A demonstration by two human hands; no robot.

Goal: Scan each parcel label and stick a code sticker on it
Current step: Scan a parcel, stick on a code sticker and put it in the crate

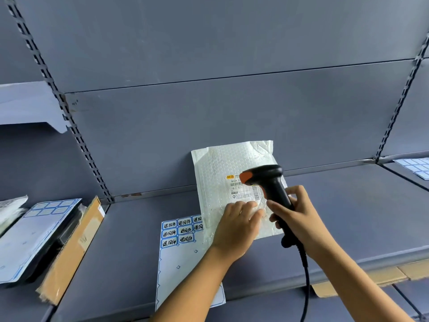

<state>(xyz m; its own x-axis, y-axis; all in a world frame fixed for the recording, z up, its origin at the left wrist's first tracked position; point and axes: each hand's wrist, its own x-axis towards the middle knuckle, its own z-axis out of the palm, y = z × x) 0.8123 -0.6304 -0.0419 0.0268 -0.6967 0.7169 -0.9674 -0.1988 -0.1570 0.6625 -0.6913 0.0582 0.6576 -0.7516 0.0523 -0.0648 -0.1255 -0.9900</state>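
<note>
A white bubble-mailer parcel (222,173) leans against the back panel of the grey shelf (130,240). Its printed label (243,189) faces me. My left hand (236,228) lies flat on the parcel's lower part, fingers straight, just below the label. My right hand (294,212) grips the handle of a black barcode scanner (267,180) with an orange head, which points at the label from close range. A sticker sheet (181,254) with several blue-framed code stickers lies on the shelf, partly under the parcel and my left forearm.
On the left shelf bay lie a brown cardboard parcel (69,252), a dark parcel and another sticker sheet (39,231). A further sheet (415,167) sits at the far right. Flattened cardboard (371,277) shows below the shelf edge. The scanner's cable (306,282) hangs down.
</note>
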